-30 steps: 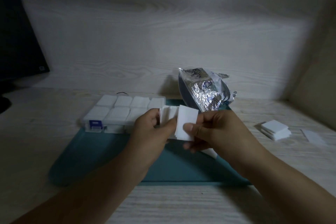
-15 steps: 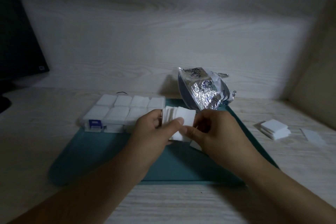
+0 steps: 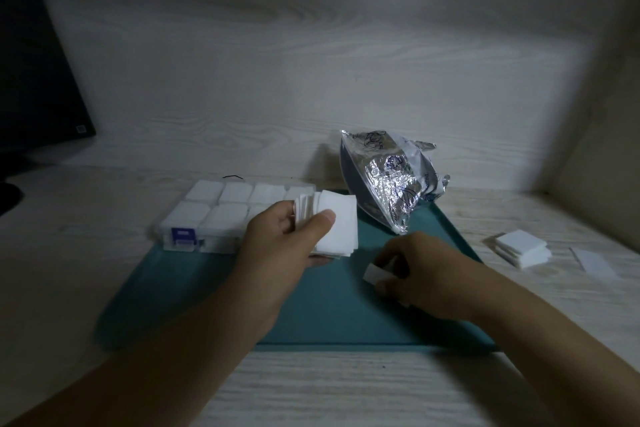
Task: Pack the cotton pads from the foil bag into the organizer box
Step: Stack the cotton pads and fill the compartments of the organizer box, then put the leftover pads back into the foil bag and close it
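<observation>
Head view, only view. Dim light, pale wood-grain desk [image 3: 346,388] with a wood-grain back wall.

Teal mat [image 3: 332,308] lies flat at centre of the desk. Organizer box [image 3: 221,218] sits on the mat's far left corner, part of it over the mat edge. Its compartments look filled with white pads; blue latch [image 3: 183,236] on its near wall. Whether a lid covers it, cannot tell.

Foil bag [image 3: 391,180] stands crumpled at the mat's far right corner, leaning against the back wall area, silver with blue print, mouth not clearly visible.

Left hand [image 3: 287,239] is over the mat just right of the box, fingers curled, grasping a stack of cotton pads [image 3: 337,225]. Thumb presses on the top pad, the other fingers are under the stack. Stack is fanned slightly, edges offset toward the far left. It overlaps the box's right end in the picture; touching or not, cannot tell.

Right hand [image 3: 419,274] is lower on the mat, near and right of the left hand, fingers curled down, pinching a single white pad [image 3: 375,273] at the mat surface. Only the pad's left end shows past the fingers. Another white bit shows under the hand's near side; blurred, cannot tell what it is.

Off the mat on the right, a small pile of pads [image 3: 521,248] rests on the desk. Just right of it lies one loose flat pad [image 3: 597,263].

Dark monitor [image 3: 34,73] stands at the far left edge.
</observation>
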